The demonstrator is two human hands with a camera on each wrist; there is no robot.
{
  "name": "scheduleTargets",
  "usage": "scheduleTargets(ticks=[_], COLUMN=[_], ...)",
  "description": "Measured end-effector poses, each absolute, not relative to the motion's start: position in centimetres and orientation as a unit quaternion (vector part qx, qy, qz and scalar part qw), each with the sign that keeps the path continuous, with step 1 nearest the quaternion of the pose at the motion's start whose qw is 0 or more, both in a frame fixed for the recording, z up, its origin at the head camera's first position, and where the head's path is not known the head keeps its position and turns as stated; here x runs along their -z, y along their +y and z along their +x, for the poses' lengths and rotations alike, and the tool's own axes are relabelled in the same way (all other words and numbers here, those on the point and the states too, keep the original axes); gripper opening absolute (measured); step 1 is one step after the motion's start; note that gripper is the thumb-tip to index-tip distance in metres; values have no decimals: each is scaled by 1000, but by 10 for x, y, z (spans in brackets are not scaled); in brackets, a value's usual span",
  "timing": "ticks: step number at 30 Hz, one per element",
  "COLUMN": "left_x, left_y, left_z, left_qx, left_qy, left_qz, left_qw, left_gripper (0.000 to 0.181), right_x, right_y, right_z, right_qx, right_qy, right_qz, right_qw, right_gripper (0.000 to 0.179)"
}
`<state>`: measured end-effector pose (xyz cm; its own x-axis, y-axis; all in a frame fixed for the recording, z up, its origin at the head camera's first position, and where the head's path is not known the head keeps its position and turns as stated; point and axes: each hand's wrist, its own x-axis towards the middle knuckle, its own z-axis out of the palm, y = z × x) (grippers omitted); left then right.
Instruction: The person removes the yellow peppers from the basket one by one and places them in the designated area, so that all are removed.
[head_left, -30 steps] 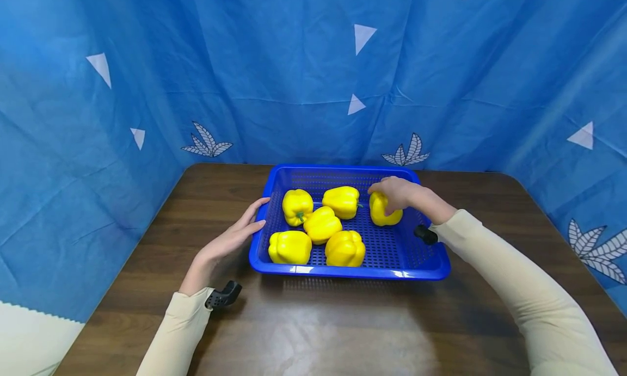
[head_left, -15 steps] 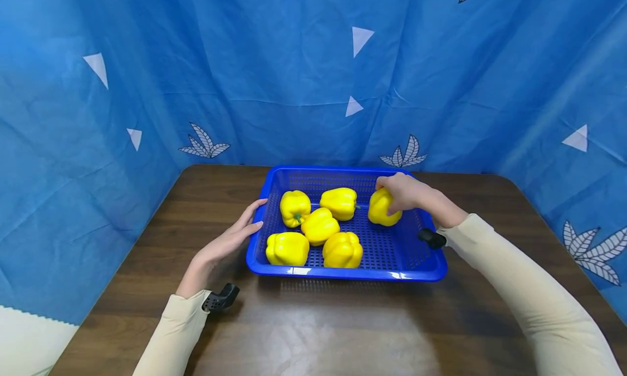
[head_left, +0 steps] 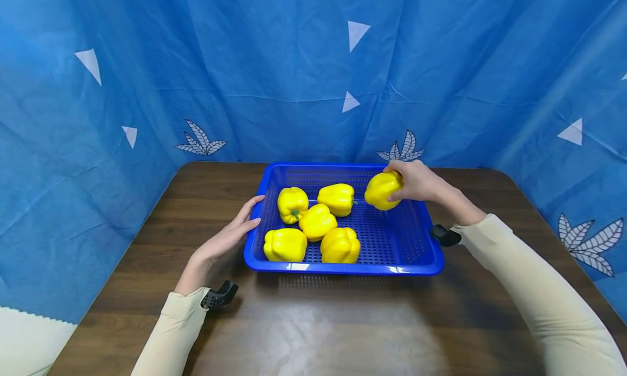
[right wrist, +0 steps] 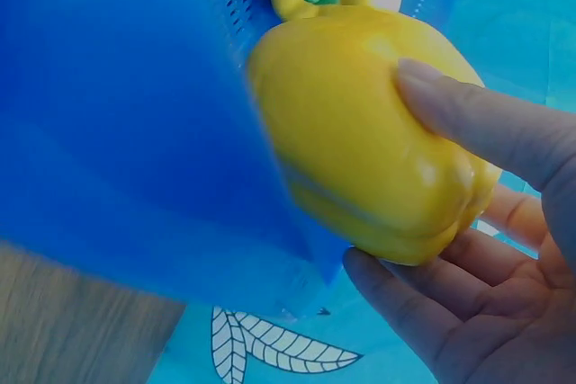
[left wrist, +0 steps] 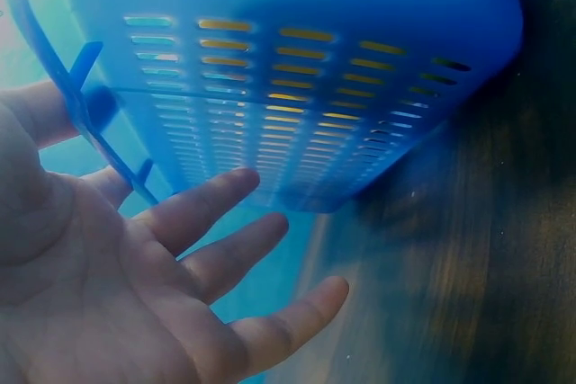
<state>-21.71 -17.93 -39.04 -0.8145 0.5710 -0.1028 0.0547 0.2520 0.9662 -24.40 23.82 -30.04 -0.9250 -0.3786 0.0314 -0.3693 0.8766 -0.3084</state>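
One yellow bell pepper (head_left: 383, 191), clamped between the thumb and curled fingers of the right hand (head_left: 416, 181); position: over the far right part of the basket, raised above its floor; contact with the basket wall cannot be told.

One blue perforated basket (head_left: 343, 268), on the table.

Five further yellow peppers inside: far left pepper (head_left: 291, 202), stem facing near; far middle pepper (head_left: 335, 199), lying with its green stem to the right; central pepper (head_left: 318, 222); near left pepper (head_left: 286, 245); near middle pepper (head_left: 340, 245).

One left hand (head_left: 222, 242), at the basket's left rim: fingers straight and apart, thumb and one finger reaching the rim, three along the outer wall.

Two cream sleeves (head_left: 171, 327), each with a black wrist device (head_left: 220, 294).

One brown wood-grain table (head_left: 303, 327).

One blue curtain (head_left: 294, 66), far side, printed with white triangles and leaves.
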Motion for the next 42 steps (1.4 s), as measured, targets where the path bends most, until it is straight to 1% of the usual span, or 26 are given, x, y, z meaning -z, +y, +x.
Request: scheduleTargets(ticks=[7,14,19,22,28,33,42], left_x=[390,391,389,389,393,394,392], left_y=[-180,-180,-188,-188,-179,-177,-180], left_z=[-217,-216,-215,-217,-220,-221,-219], left_qx=[-575,-576,-568,-570,-576,-580,-578], left_qy=[760,758,769,768,757,756,759], left_qz=[203,202,201,200,207,199,195], left_qw=[226,227,216,212,227,231,227], left_gripper=[59,59,59,59,59,59,58], right_x=[301,302,304,303,304,303,309], right_y=[246,249,247,248,261,269,277], right_z=[-242,-239,-238,-236,-224,-217,-215], right_qx=[172,180,203,213,232,257,285], right_qy=[968,966,961,960,961,953,934], right_qz=[-182,-183,-182,-172,-119,-89,-70], right_qw=[-15,-29,-50,-64,-95,-130,-203], right_gripper=[51,51,50,50,53,55,56])
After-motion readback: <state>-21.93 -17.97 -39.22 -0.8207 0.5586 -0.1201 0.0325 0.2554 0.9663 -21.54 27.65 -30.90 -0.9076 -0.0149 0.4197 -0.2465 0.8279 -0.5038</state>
